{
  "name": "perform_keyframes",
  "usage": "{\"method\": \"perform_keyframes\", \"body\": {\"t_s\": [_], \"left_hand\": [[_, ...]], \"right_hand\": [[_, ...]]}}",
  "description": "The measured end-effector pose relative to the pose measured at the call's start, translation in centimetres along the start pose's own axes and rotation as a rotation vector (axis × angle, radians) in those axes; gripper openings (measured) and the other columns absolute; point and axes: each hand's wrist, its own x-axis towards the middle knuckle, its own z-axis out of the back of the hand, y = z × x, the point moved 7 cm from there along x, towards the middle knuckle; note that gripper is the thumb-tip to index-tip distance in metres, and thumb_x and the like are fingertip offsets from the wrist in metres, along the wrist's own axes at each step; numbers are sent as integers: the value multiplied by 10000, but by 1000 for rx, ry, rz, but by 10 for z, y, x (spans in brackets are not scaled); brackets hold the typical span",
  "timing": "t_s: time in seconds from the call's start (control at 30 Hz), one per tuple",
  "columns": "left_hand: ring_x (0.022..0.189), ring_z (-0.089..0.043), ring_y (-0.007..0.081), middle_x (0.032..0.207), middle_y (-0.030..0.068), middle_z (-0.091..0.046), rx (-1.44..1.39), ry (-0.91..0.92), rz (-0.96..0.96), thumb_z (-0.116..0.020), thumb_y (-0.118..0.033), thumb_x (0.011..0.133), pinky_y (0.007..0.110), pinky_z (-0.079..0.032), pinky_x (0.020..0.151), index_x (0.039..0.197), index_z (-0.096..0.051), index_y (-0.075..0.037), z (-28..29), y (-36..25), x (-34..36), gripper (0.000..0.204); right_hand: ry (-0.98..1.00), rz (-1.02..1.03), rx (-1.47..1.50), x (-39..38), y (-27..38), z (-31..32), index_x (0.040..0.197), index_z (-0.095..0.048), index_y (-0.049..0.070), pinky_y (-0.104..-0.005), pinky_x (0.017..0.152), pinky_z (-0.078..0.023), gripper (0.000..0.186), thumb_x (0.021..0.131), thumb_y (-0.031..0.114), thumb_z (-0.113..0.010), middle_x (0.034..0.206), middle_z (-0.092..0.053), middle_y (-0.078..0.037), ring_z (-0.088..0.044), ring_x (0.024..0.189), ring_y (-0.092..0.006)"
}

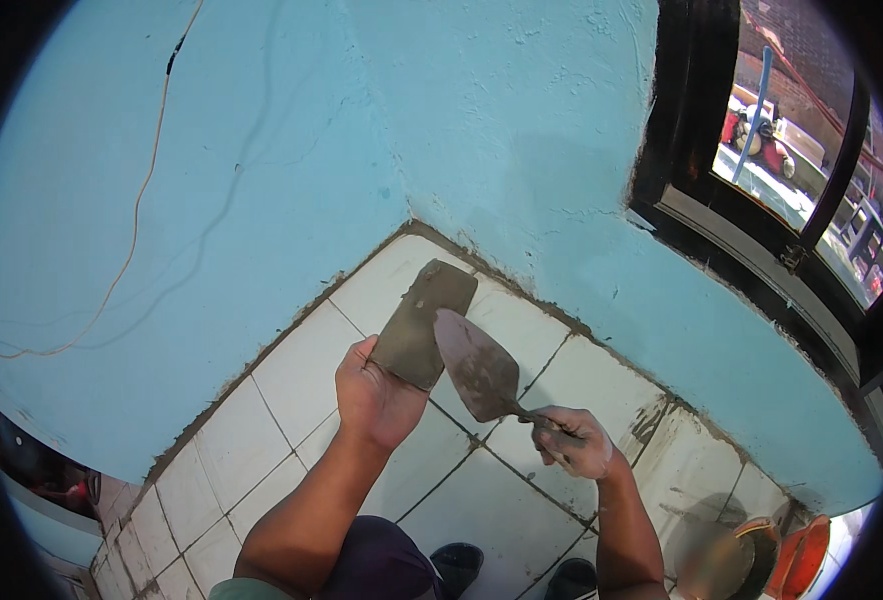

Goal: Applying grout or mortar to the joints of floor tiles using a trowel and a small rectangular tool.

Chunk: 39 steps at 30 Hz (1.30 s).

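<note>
A rectangular piece, probably a tile, coated with grey-brown mortar (424, 325), lies tilted in my left hand (383, 405); its thumb is along one edge and the palm is beneath. My right hand (573, 442) is closed round the handle of a pointed trowel (479, 368). The trowel blade is smeared with mortar, and its tip is over the right edge of the coated piece; whether they touch I cannot tell. Behind both hands are white tiles (279, 385) with dark joints, meeting a light blue wall (261, 250) along a rough mortar line.
At the lower right stand an orange bucket (799, 560) and a round dark-rimmed container (761, 560), partly blurred. A dark-framed window (696, 110) is at the upper right. A thin cord (137, 215) hangs down the left wall. Dark shoes (458, 565) show below my hands.
</note>
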Motion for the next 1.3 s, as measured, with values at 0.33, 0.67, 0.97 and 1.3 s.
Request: {"method": "perform_keyframes", "body": {"t_s": [0.33,0.67,0.97,1.3], "left_hand": [[1346,-486,357,1446,215,-522,47,111,-63,-332,-250,1023,487,-324,1185,1399,-472,83,-2,-12,-7,521],[1482,-260,408,1600,271,-246,-53,-109,5,-280,-166,1035,526,-191,1257,1522,-238,103,-8,23,-4,558],[1503,-219,404,1605,277,-226,-6,-161,38,-287,-180,1040,520,-184,1265,1541,-205,86,4,45,12,572],[1501,-232,393,1612,263,-223,29,-168,71,-292,-188,1048,512,-175,1270,1545,-204,77,9,49,22,570]], "right_hand": [[-854,-306,73,-37,-116,121,1011,-618,3,-315,517,-469,320,1002,323,-609,743,-553,-26,-530,556,-146],[-1619,-105,801,-110,-215,190,1065,-513,48,-360,513,-479,206,1014,246,-531,792,-510,-80,-560,565,-210],[-1705,-64,844,-83,-217,209,1078,-494,47,-372,511,-451,205,1016,240,-521,764,-501,-69,-557,567,-205],[-1738,30,974,-40,-218,216,1075,-457,48,-374,564,-458,192,1028,223,-523,805,-493,-86,-542,617,-212]]}}
